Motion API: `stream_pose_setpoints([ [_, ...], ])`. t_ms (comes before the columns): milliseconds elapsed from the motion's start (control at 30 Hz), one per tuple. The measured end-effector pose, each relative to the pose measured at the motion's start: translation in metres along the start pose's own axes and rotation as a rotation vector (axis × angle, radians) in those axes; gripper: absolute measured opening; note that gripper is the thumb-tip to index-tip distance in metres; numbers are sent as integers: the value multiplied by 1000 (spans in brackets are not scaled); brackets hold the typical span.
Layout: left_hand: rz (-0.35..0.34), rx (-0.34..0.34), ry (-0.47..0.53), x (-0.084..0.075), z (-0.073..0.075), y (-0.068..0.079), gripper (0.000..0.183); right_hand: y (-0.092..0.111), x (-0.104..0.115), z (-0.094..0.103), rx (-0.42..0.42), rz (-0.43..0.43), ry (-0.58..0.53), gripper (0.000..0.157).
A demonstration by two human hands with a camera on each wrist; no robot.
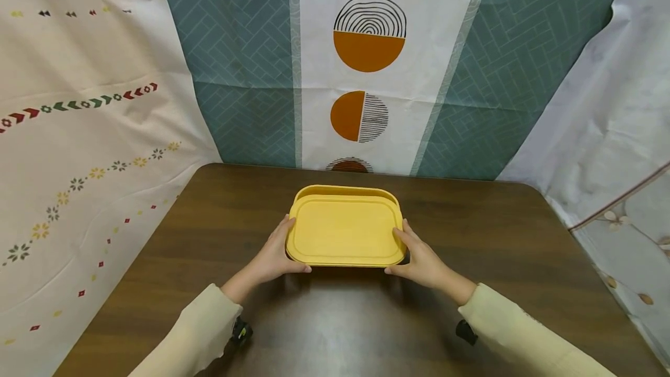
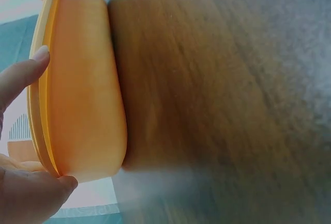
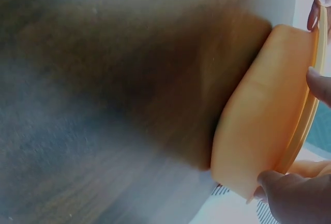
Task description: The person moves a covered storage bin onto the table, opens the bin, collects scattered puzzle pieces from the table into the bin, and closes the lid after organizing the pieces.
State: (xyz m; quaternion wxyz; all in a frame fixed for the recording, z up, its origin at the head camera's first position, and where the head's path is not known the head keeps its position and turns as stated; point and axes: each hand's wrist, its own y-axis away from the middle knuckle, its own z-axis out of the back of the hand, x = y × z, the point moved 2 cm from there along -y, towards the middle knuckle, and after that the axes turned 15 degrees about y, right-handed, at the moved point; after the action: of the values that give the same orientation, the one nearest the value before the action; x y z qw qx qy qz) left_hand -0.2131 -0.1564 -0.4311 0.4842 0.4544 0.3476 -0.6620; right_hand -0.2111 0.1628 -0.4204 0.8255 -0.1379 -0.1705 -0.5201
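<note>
On the brown table stands a yellow plastic container [image 1: 345,190], its side wall [image 2: 88,89] plain and rounded at the corners. A matching yellow lid [image 1: 345,229] lies over its top, and a strip of the container's far inner wall shows behind the lid's back edge. At the left corner my left hand [image 1: 276,256] grips the lid's rim, thumb at the front edge and fingers along the side. My right hand [image 1: 421,258] holds the right end the same way. In the right wrist view, fingertips press at the lid's edge [image 3: 305,118], just above the container wall.
The dark wooden table [image 1: 324,330] reaches out on all sides of the container. Behind it hangs a patterned cloth [image 1: 246,74] with orange half circles, and pale printed cloths hang at left [image 1: 78,132] and right [image 1: 591,132].
</note>
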Motion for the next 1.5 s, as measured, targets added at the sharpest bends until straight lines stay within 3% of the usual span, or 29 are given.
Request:
stream_pose_setpoints([
  [700, 49, 15, -38, 0, 10, -25, 109, -33, -9, 6, -1, 4, 36, 94],
  [1000, 49, 62, -73, -4, 12, -38, 112, -33, -14, 7, 2, -21, 40, 96],
  [1333, 70, 76, -92, -3, 15, -41, 112, -35, -16, 4, 8, -25, 39, 95],
  [1500, 67, 109, -158, -5, 17, -46, 113, -34, -17, 3, 8, -21, 47, 95],
])
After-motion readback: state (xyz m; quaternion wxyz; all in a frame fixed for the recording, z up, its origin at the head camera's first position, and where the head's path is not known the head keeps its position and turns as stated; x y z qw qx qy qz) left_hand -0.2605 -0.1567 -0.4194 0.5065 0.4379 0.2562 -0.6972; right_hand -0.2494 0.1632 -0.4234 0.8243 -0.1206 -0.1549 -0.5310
